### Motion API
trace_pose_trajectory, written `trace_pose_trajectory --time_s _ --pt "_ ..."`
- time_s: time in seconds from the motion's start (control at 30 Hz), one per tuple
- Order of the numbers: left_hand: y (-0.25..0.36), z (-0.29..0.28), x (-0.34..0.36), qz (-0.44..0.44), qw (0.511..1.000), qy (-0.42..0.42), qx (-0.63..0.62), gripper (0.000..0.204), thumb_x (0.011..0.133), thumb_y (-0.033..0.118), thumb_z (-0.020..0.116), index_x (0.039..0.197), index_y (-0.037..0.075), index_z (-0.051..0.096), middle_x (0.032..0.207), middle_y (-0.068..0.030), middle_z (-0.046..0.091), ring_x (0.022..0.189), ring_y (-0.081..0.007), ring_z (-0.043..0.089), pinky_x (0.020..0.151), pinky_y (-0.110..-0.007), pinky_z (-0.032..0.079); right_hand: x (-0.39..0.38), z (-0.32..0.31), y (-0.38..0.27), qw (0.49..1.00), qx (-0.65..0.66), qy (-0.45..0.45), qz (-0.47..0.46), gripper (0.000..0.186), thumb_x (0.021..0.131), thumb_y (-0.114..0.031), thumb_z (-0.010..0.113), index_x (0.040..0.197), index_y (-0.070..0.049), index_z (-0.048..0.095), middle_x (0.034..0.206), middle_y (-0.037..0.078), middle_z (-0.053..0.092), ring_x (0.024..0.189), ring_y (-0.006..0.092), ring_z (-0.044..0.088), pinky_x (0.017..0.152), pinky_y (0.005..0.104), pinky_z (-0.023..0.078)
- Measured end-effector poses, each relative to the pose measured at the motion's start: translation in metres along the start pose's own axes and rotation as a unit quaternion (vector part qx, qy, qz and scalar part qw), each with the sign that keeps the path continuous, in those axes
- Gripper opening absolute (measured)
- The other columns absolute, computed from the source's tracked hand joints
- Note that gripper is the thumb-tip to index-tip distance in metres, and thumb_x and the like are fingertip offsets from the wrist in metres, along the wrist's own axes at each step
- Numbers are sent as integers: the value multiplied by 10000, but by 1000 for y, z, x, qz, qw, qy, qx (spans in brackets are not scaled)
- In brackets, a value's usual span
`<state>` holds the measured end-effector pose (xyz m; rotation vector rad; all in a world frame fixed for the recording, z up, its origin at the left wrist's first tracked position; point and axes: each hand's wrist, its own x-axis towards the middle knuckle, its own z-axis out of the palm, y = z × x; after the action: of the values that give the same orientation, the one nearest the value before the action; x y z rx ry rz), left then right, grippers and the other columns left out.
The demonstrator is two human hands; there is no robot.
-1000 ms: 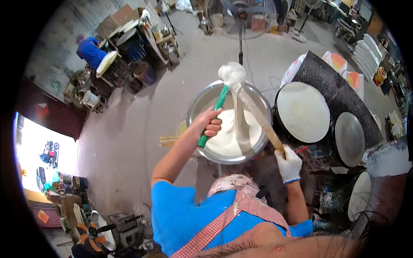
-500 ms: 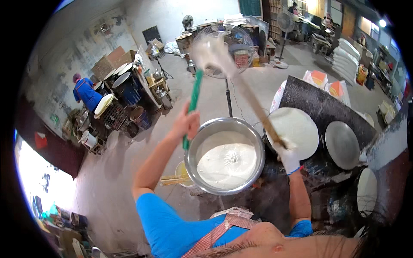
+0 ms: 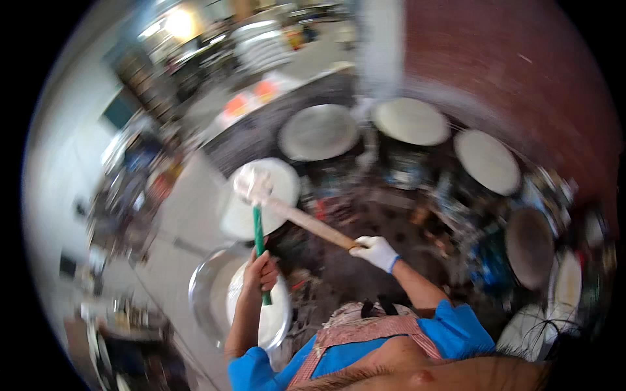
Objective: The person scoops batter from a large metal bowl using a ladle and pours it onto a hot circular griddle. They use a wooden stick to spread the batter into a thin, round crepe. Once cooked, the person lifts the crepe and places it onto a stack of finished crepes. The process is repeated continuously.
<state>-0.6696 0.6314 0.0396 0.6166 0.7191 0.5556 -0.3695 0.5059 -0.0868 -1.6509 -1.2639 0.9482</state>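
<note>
My left hand (image 3: 261, 270), bare, is closed around a green stick (image 3: 258, 231) held upright. My right hand (image 3: 375, 253), in a white glove, grips the lower end of a long wooden stick (image 3: 319, 229). The far ends of both sticks meet in a lump of sticky white dough (image 3: 253, 184), which hides them. Behind this lump lies a round white-covered griddle (image 3: 277, 174). A large metal basin (image 3: 202, 293) of white batter (image 3: 270, 313) stands below and beside my left forearm, partly hidden by it.
More round griddles curve away to the right, among them a grey one (image 3: 319, 133), a pale one (image 3: 411, 120) and a brown-grey one (image 3: 529, 247). A dark low partition (image 3: 254, 140) runs behind them. Stacked white sacks (image 3: 261, 45) stand farther back. Motion blurs the surroundings.
My view has swung to the right. Both sticks and the dough lump have moved from beyond the basin to in front of the white-covered griddle. Both hands keep their hold.
</note>
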Motion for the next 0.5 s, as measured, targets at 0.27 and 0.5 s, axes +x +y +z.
trace_pose_trajectory --time_s 0.27,0.5 --pt "-214 141 179 -546 753 -140 -339 281 971 250 393 831 43 519 531 8 338 378 -98 331 340 -245 299 -305 -96 128 903 -142 211 345 399 797 -475 580 954 -117 660 943 137 648 880 305 612 736 416 480" --pt "-382 391 229 -561 739 -352 121 290 962 171 414 1250 141 410 532 19 345 351 -71 303 275 -233 265 -473 -101 139 596 -150 568 548 333 782 -382 605 897 -77 672 745 170 647 707 338 636 634 407 493"
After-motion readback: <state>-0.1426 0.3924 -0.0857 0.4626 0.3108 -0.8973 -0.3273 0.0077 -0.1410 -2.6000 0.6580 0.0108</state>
